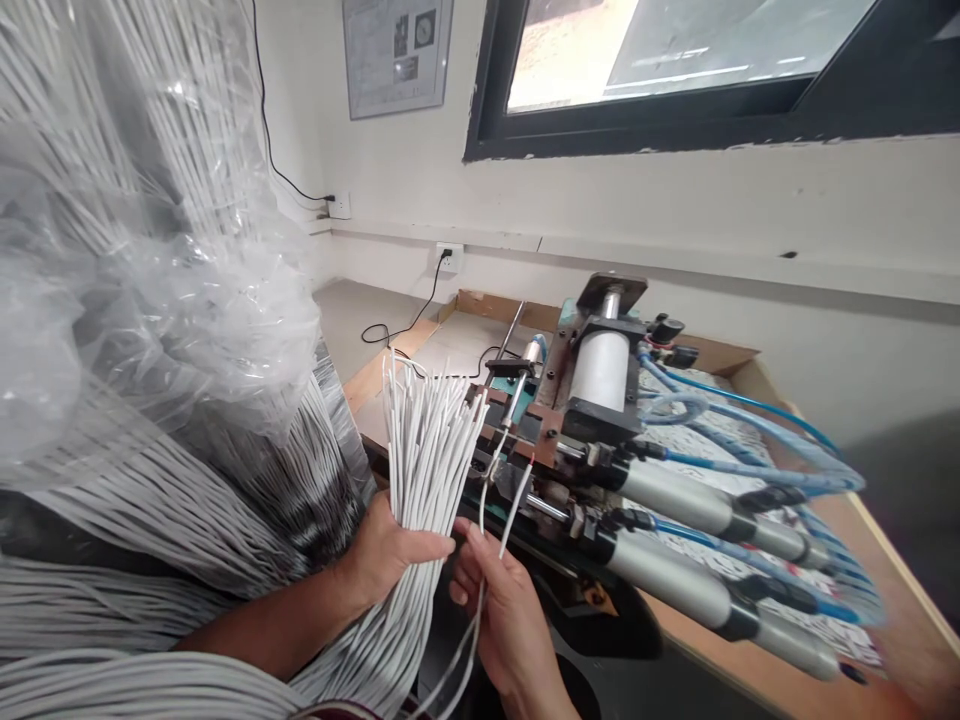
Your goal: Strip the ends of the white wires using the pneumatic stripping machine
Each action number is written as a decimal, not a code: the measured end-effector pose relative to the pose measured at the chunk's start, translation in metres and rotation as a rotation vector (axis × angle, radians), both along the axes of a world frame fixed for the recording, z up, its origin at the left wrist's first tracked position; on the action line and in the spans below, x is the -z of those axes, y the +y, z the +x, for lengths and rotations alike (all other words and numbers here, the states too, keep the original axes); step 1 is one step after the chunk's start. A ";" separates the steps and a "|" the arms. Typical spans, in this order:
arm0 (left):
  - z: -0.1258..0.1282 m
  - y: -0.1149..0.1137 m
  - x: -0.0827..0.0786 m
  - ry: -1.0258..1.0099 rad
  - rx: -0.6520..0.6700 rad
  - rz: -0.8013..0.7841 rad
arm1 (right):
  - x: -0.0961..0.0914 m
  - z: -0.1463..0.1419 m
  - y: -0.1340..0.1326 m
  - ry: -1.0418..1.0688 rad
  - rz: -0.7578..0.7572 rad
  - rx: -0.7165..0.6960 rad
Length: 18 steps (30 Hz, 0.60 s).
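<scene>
A thick bundle of white cables (431,450) stands upright in front of me, its cut ends fanned out at the top. My left hand (394,555) is wrapped round the bundle, with the thumb across its front. Just right of it, my right hand (495,590) pinches white cable (516,505) strands between thumb and fingers; one of them ends in a small red tip. Beyond the right hand sits a pneumatic machine (551,420) with metal cylinders. The strand ends lie in front of its clamp area, and I cannot tell whether they touch it.
Large hanks of cable (165,500) under clear plastic wrap (225,310) fill the left side. Silver air cylinders (675,590) and blue hoses (750,400) spread to the right over a wooden-edged bench (705,640). A black power cord (431,295) runs from the wall socket.
</scene>
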<state>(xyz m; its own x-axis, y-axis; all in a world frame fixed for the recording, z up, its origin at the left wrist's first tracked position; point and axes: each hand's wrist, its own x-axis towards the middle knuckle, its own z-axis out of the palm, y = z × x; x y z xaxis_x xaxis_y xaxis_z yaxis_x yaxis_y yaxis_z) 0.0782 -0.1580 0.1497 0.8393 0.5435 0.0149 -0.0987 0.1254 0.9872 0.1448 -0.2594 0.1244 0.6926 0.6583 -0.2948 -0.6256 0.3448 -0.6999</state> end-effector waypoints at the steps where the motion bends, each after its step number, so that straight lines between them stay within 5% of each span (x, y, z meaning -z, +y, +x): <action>1: 0.000 -0.001 0.000 0.004 0.032 0.000 | -0.001 0.000 0.001 -0.017 0.013 -0.028; 11: -0.002 -0.002 -0.003 0.026 0.015 -0.121 | 0.010 -0.008 -0.006 -0.069 -0.091 0.237; 18: 0.007 0.000 -0.011 0.031 -0.046 -0.200 | -0.003 0.005 0.005 0.025 -0.038 0.316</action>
<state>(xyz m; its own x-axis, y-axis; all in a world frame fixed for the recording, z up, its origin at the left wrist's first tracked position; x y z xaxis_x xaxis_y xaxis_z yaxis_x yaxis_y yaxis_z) 0.0851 -0.1576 0.1603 0.8118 0.5709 -0.1226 -0.0790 0.3155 0.9456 0.1503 -0.2541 0.1269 0.8533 0.3996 -0.3349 -0.5089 0.4987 -0.7017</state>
